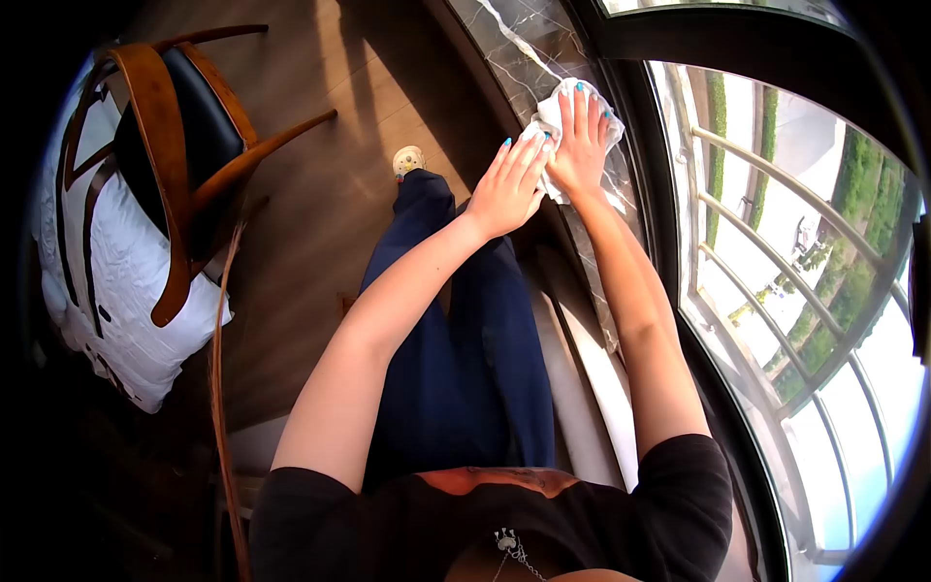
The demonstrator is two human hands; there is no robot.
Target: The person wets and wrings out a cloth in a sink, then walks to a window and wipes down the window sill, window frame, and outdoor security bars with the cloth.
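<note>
A white cloth point(613, 173) lies crumpled on the dark marble sill point(519, 58), which has white veins. My right hand point(579, 145) rests flat on the cloth with its fingers stretched out towards the far edge. Just left of it, my left hand point(509, 187) has its fingers extended, and their tips touch the cloth's left edge beside my right hand. Neither hand is wrapped round anything. The part of the cloth under my palms is hidden.
Along the right runs a window point(766, 194) with a dark frame and pale railings outside. A wooden chair point(160, 175) with a black seat stands at the left, by white bedding point(145, 339). The brown floor point(320, 223) shows between chair and sill.
</note>
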